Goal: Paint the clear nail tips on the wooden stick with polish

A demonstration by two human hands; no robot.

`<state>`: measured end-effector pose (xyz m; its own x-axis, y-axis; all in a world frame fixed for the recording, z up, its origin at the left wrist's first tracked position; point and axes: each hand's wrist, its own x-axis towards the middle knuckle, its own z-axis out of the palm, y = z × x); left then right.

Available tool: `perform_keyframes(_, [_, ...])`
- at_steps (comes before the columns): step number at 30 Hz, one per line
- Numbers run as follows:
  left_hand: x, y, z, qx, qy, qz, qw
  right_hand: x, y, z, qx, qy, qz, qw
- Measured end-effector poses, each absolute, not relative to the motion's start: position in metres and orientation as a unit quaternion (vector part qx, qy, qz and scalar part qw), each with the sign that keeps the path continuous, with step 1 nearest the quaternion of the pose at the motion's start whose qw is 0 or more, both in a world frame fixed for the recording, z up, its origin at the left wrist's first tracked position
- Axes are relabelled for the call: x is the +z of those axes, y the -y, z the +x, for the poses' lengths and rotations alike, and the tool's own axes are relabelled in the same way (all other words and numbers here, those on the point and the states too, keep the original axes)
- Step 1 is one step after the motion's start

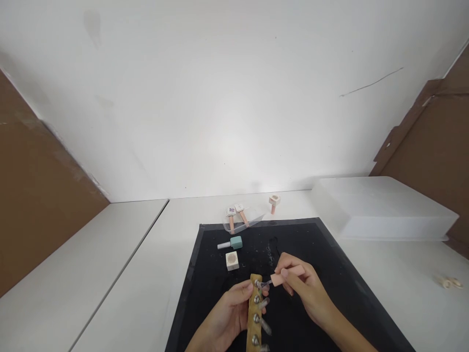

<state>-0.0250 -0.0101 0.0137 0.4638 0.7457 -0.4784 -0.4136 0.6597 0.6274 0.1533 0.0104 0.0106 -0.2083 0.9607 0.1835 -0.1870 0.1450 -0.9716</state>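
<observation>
My left hand (236, 310) is wrapped round a narrow wooden strip (250, 322) at the bottom centre. Several metal knobs run along the strip, with clear nail-shaped tips (265, 324) sticking out to the right. Between its fingers my right hand (302, 286) grips a pink handle (288, 275). The handle's thin dark tip meets the topmost clear piece; whether it touches is too small to tell. Just beyond the strip, a pale square block (232, 260) and a teal bottle with a light grey stem (236, 242) lie on the black mat (293, 239).
Behind the mat, two pink-handled pieces with square heads (231, 220) rest on a clear tray (252, 223). Another pink-stemmed piece (274, 200) is at their right. A translucent white box (388, 208) and small beige items (449, 282) are at right.
</observation>
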Motion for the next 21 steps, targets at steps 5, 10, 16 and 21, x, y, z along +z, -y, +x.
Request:
perform_keyframes(5, [0.0133, 0.0102, -0.0254, 0.348, -0.383, 0.229, 0.825, 0.0108, -0.0100, 0.1530, 0.553, 0.542, -0.348, 0.528])
perform_keyframes(10, [0.0130, 0.0103, -0.0258, 0.353, -0.391, 0.214, 0.823, 0.0128, -0.0093, 0.1517, 0.566, 0.508, -0.349, 0.548])
perform_keyframes(16, [0.0104, 0.0110, -0.0258, 0.361, -0.382, 0.213, 0.823, 0.0127, -0.0102, 0.1516, 0.568, 0.491, -0.356, 0.557])
perform_keyframes(21, [0.0103, 0.0111, -0.0259, 0.357, -0.387, 0.221, 0.821, 0.0104, -0.0105, 0.1527, 0.574, 0.497, -0.353, 0.547])
